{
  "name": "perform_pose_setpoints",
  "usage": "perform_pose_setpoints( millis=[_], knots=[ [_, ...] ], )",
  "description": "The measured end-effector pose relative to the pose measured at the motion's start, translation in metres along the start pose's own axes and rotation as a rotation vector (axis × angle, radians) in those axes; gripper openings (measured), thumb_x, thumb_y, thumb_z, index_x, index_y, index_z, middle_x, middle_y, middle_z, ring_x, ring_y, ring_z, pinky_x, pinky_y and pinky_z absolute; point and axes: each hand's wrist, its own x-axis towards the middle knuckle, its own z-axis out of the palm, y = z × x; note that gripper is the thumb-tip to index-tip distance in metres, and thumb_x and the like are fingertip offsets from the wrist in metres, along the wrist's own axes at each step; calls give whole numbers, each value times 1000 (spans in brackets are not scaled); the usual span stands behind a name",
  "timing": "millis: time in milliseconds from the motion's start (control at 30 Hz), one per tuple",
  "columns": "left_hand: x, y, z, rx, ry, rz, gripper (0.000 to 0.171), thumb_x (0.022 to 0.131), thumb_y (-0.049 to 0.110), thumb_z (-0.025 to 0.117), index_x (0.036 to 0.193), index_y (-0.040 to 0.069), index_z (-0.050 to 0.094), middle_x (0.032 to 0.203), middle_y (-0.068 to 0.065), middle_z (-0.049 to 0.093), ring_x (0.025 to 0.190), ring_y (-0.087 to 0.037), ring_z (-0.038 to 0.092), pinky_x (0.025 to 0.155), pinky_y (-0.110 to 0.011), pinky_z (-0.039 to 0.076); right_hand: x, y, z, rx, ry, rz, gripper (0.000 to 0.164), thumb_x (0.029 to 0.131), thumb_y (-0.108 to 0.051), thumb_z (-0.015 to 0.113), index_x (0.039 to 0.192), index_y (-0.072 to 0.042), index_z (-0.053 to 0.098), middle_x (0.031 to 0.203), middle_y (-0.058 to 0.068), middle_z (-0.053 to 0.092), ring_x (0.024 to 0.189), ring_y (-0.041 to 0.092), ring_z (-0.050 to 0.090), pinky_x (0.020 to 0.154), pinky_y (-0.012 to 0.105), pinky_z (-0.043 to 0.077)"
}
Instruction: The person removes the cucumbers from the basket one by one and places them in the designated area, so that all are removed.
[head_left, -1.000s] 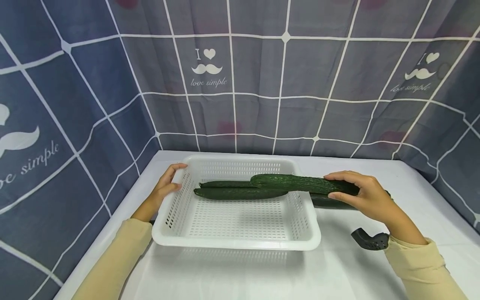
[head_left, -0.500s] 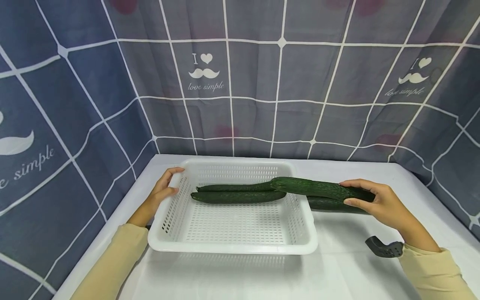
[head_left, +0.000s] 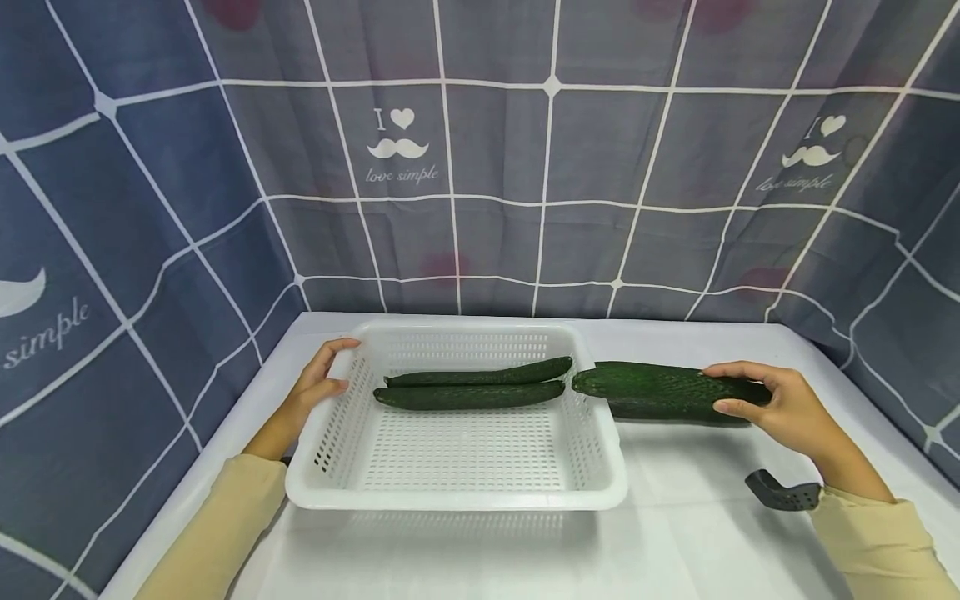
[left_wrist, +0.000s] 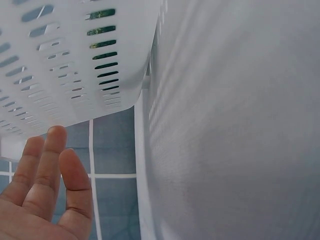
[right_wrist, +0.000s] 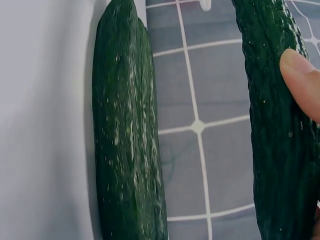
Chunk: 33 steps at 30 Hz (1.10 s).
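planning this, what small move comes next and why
Probably ease the long dark-green cucumber held by the right hand further right: it has moved that way, yet in the head view its tip overlaps the rim of the white perforated plastic basket.

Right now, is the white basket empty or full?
Partly filled: two cucumbers lie in the white basket; much of its bottom shows bare.

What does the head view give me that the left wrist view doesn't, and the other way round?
Only head view: the right hand, the cucumber it holds, and two cucumbers lying full length in the white basket.

Only left wrist view: the palm side of the left hand, and green showing through the basket's slots.

Both: the left hand, basket, white tabletop and gridded cloth.
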Motion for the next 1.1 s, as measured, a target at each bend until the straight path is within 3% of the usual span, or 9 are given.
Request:
perform_pose_setpoints(
  millis=[367, 567, 867, 1100],
  knots=[
    [-3, 2, -2, -34, -3, 43, 61, 95, -10, 39, 147, 20, 52, 136, -2, 56, 114, -14, 60, 86, -26, 58, 0, 23, -6, 70, -5, 20, 42, 79, 19, 82, 117, 1, 78, 115, -28, 72, 111, -14, 61, 92, 6, 40],
    [-2, 1, -1, -30, 5, 22, 61, 95, -9, 39, 148, 19, 50, 138, -2, 54, 116, -14, 59, 88, -26, 57, -3, 33, -11, 71, -59, 15, 44, 82, 18, 80, 121, 0, 78, 119, -29, 70, 114, -15, 58, 93, 8, 39],
    [0, 0, 1, -29, -3, 3, 60, 95, -6, 38, 149, 17, 48, 142, -4, 50, 120, -17, 56, 91, -29, 55, -12, 47, -20, 42, -112, 82, 42, 83, 14, 81, 122, 1, 76, 119, -31, 67, 114, -17, 54, 90, 6, 38],
    [1, 0, 1, -43, -14, 11, 60, 95, -7, 37, 149, 17, 48, 140, -4, 52, 118, -16, 57, 90, -29, 56, -13, 57, -15, 41, -188, 54, 42, 79, 15, 82, 119, 1, 76, 117, -28, 69, 110, -15, 56, 88, 7, 40]
  ],
)
